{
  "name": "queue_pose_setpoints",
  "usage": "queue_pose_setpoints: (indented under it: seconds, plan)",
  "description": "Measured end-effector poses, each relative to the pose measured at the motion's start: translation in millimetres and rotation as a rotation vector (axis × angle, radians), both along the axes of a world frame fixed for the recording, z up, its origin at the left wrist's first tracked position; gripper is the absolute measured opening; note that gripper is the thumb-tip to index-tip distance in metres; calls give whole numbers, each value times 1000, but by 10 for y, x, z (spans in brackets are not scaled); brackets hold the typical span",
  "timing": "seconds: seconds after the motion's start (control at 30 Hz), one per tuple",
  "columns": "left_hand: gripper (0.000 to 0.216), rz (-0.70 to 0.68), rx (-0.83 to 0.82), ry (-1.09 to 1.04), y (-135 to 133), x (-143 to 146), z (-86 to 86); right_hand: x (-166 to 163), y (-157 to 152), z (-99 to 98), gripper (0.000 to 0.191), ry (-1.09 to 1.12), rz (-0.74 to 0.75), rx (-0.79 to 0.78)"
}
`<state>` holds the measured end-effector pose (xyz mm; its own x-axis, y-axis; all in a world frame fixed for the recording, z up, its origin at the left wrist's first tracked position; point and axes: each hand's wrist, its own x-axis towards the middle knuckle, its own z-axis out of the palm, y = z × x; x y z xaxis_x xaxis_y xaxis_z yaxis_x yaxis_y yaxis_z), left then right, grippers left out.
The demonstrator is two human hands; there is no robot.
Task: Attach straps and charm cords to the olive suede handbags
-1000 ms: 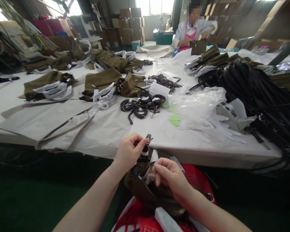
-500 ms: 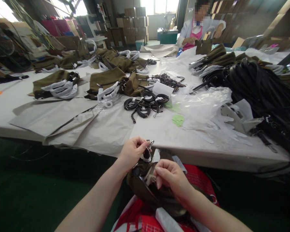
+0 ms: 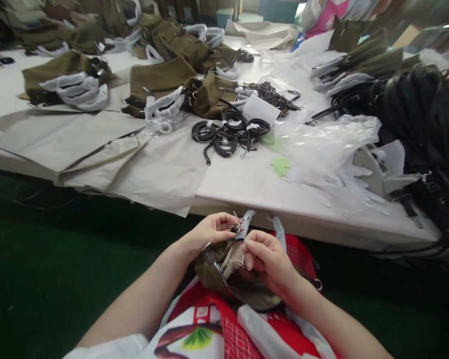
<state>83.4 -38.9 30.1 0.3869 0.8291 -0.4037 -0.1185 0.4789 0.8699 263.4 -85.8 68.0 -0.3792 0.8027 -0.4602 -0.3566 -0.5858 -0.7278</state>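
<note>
An olive-green bag point(image 3: 252, 294) lies on my lap, its zipped mouth open and showing a beige lining point(image 3: 230, 260). My left hand point(image 3: 211, 232) is closed at the bag's far edge, with thumb and fingers pinching a small silver snap hook point(image 3: 240, 224). Close by on the right, my right hand point(image 3: 267, 252) is curled in a pinch above the lining; what its fingertips hold, if anything, is hidden. A small metal piece point(image 3: 242, 261) shows just below those fingertips. Grey-white wrapped handles point(image 3: 247, 222) rise behind both hands against the table edge.
On the white table point(image 3: 232, 187) lie coiled black straps point(image 3: 224, 145), olive bags with wrapped handles point(image 3: 160, 80), brown paper point(image 3: 71, 142), clear plastic point(image 3: 322, 144) and green slips point(image 3: 280, 166). A heap of black straps point(image 3: 422, 114) fills the right side. A co-worker in a pink apron point(image 3: 327, 17) is across the table.
My view has tilted down. My left hand has turned slightly with the snap hook, which sits lower against the bag. My right hand has come closer to the left, still pinched.
</note>
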Motion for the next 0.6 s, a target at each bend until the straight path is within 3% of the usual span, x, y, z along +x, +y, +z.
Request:
queue_pose_setpoints:
  seconds: [0.17,0.33,0.6]
  plan:
    - [36,105,184,121,-16,-50,99,-7,17,5,37,-2,3,-11]
    - [41,81,421,330,-44,-80,310,-6,27,11,36,-21,40,-4]
    - [48,122,420,324,-45,-89,385,-20,31,11,34,-51,70,-7]
